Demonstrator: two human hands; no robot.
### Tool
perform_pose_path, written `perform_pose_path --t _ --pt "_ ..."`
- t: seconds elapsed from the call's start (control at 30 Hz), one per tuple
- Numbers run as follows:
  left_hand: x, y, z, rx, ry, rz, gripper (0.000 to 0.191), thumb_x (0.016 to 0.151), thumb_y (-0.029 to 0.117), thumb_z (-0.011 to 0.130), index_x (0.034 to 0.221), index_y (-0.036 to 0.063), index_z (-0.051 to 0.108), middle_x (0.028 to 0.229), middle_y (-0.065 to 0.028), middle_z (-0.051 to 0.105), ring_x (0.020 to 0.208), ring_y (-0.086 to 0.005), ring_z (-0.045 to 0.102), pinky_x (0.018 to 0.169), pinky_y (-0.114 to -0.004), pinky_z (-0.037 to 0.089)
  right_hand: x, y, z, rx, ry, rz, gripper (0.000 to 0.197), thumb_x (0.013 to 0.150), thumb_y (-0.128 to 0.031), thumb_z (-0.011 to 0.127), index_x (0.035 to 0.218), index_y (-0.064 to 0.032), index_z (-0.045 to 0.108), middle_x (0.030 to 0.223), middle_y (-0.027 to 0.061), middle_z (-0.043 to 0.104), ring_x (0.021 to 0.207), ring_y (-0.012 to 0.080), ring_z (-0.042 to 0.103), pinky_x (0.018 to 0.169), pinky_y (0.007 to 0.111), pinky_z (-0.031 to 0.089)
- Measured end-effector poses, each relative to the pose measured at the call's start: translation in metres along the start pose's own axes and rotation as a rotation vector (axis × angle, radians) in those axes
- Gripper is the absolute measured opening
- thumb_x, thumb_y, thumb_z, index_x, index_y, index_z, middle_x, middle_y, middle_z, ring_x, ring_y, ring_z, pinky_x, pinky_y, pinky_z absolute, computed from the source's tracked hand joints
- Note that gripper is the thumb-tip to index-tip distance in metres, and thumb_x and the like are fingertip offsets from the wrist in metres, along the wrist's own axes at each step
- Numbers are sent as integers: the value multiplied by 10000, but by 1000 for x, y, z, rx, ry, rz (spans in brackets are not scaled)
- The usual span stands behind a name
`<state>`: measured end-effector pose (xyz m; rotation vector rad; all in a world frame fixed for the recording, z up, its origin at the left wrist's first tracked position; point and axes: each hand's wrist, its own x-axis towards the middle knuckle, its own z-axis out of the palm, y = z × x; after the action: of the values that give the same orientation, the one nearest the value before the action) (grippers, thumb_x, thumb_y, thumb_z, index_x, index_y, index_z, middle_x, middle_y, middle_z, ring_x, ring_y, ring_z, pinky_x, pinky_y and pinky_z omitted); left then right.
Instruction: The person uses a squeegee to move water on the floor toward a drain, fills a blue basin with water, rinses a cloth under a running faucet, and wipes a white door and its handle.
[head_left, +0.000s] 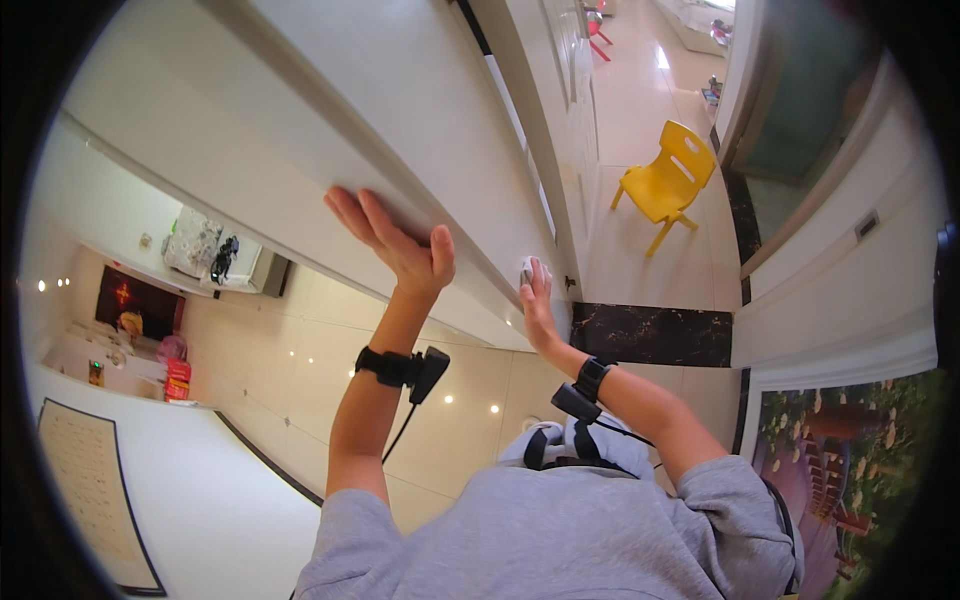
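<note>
A white panelled door (300, 161) stands before me, running diagonally across the view. My left hand (409, 255) rests against its face beside a raised moulding, holding nothing, with the thumb spread from the fingers. Lower on the same door, toward its right edge, my right hand (538, 304) presses a small white cloth (526, 271) to the surface. Most of the cloth is hidden under the fingers. Each wrist wears a black strap with a small device.
A yellow plastic chair (664, 180) stands on the tiled floor beyond the doorway. A dark marble threshold (651, 334) crosses the doorway. At right hangs a landscape picture (840, 480). A framed sheet with writing (94, 495) is at lower left, near a red package (178, 380).
</note>
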<state>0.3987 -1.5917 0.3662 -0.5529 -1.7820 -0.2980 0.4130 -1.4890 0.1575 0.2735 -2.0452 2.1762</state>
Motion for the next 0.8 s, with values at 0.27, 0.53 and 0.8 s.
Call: perform_pose_path --t 0.27,0.53,0.8 --pt "-7 -4 -9 58 -3 -51 693 759 467 282 1216 4 42 1252 -211 -47 1168 -324 -20 913 -451 64 124 -249 10 -39 -162 -1079 394 774 -169 319 1159 -86 311 1241 130 162 1157 306 105 929 387 132" --pt "3 10 -5 163 0 11 670 743 331 352 1219 14 4 1260 -191 -24 1172 -313 -15 924 -432 85 73 38 11 13 103 -103 409 786 -151 284 1180 -58 229 1219 160 187 1147 322 96 932 375 113" --pt "-4 45 -8 242 -57 53 609 743 248 419 1205 14 98 1246 -189 10 1162 -321 15 916 -452 112 -34 61 -51 1003 -498 1051 213 771 -142 367 962 -61 415 837 53 504 779 199 510 686 334 435"
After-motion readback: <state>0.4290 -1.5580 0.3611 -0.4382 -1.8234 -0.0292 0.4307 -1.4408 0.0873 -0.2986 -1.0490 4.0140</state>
